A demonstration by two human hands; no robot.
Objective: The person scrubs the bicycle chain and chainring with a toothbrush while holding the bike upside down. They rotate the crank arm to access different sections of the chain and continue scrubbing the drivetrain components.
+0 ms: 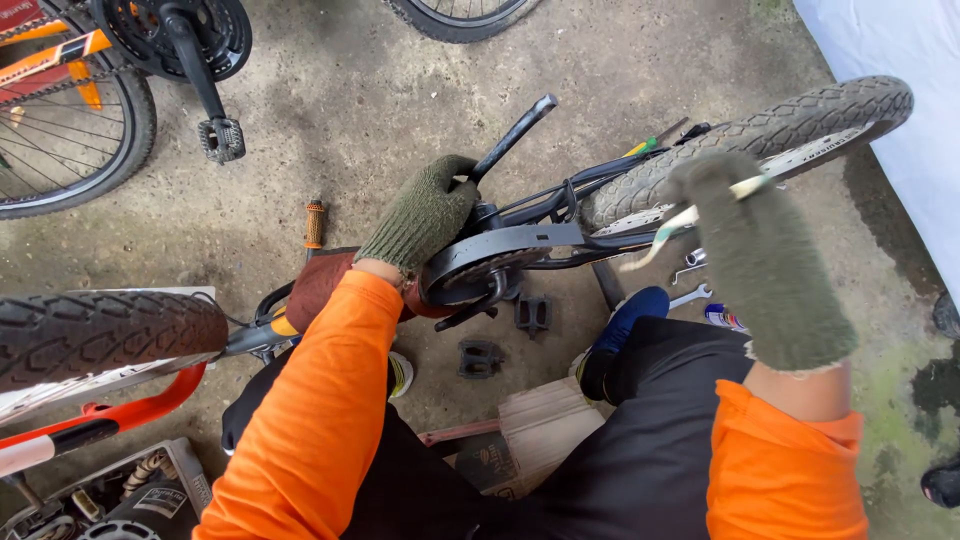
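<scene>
A: Two gloved hands, one small bike [560,215] lying upside down on the concrete floor [350,110]. Start with the left.

B: Left hand [422,212], green knit glove, orange sleeve. It sits on the bike's middle, right where the crank arm [513,137] comes out of the black chain guard [500,255]. Fingers curled down together over that spot, touching it. Can't tell if they really clamp anything, the glove hides it.

A: Right hand?

B: Right hand [765,255], same glove, raised near the camera over the rear tyre [745,145]. Fingers closed tight on a thin pale tool [690,215]; its ends stick out either side of the fist. Which kind of tool, can't tell.

A: Where's the bike against the person?

B: Straight ahead, between the knees. Rear tyre points up right, crank arm points up away from the body.

A: Loose bits?

B: Two black pedals [505,335] on the floor just below the chain guard. Two wrenches [690,280] and a spray can [722,318] by the blue shoe [625,325]. An orange handlebar grip [315,223] lies left of the left hand.

A: Around the edges?

B: Another knobbly tyre [105,335] at left, close to the left elbow. An orange bike [90,80] top left with a pedal hanging. White sheet [900,90] top right.
</scene>
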